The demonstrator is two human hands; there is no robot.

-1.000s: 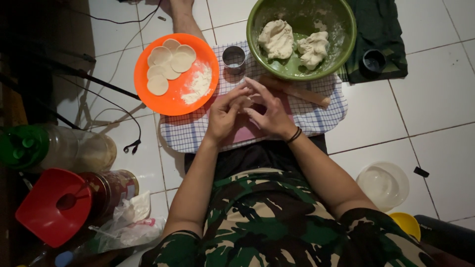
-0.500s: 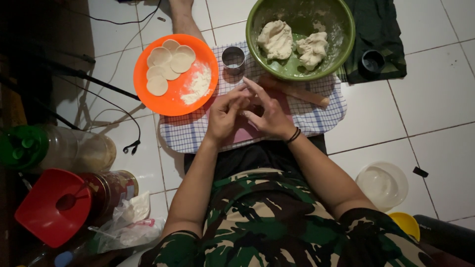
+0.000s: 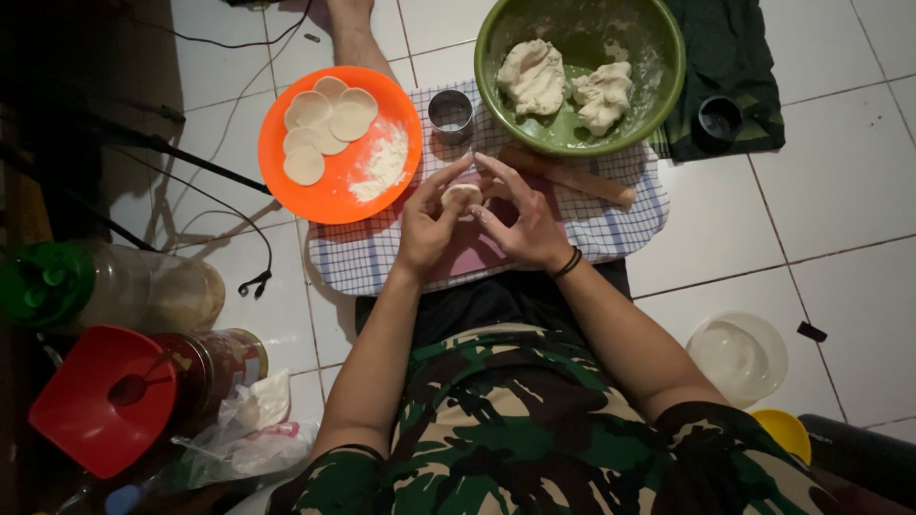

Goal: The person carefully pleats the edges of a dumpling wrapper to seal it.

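My left hand (image 3: 429, 224) and my right hand (image 3: 520, 219) meet over a pink board (image 3: 468, 256) on a checked cloth (image 3: 611, 215). Together they pinch a small pale dough piece (image 3: 462, 195) between the fingertips. Just beyond them stands a round metal cutter (image 3: 450, 115). A wooden rolling pin (image 3: 572, 176) lies on the cloth behind my right hand. To the left sits an orange plate (image 3: 329, 191) holding several flat dough rounds (image 3: 324, 124) and a heap of flour (image 3: 382, 167). A green bowl (image 3: 668, 72) with two dough lumps (image 3: 534, 76) stands at the top.
A dark cloth (image 3: 735, 57) with a small black cup (image 3: 718, 119) lies at the top right. A clear lid (image 3: 739, 353) and a yellow object (image 3: 784, 431) are on the floor tiles at right. Jars, a red lid (image 3: 100, 396), plastic bags and cables crowd the left.
Both hands stay over the board; the fingers have shifted slightly around the dough piece, which now shows more plainly between the fingertips.
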